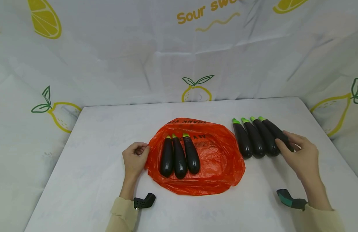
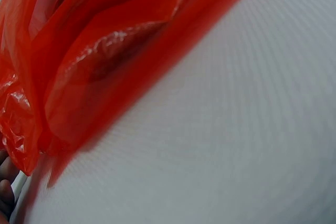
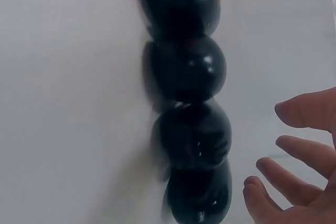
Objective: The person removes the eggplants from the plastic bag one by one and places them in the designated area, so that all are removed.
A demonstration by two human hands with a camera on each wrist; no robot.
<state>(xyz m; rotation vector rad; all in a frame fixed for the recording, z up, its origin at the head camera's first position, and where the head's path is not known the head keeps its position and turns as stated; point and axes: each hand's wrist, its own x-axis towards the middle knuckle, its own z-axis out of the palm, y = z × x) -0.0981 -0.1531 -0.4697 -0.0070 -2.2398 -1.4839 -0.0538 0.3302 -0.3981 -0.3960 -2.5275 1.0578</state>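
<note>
A red plastic bag (image 1: pixel 216 158) lies spread on the white table, with three dark eggplants (image 1: pixel 180 161) side by side on its left half. My left hand (image 1: pixel 135 159) pinches the bag's left edge between thumb and fingers. In the left wrist view the red film (image 2: pixel 121 61) bunches up beside the fingertips at the lower left corner. To the right of the bag, several more eggplants (image 1: pixel 255 139) lie in a slanted row, green stem ends pointing away. My right hand (image 1: pixel 305 156) is at the lower end of the rightmost eggplant (image 1: pixel 273 129), its fingers spread and loosely bent.
The white tabletop (image 1: pixel 100 145) reaches out on both sides of the bag. Behind it hangs a white cloth (image 1: pixel 118 64) printed with lemons and lettering. Dark devices (image 1: pixel 145 201) sit at both wrists, just below the tan sleeves.
</note>
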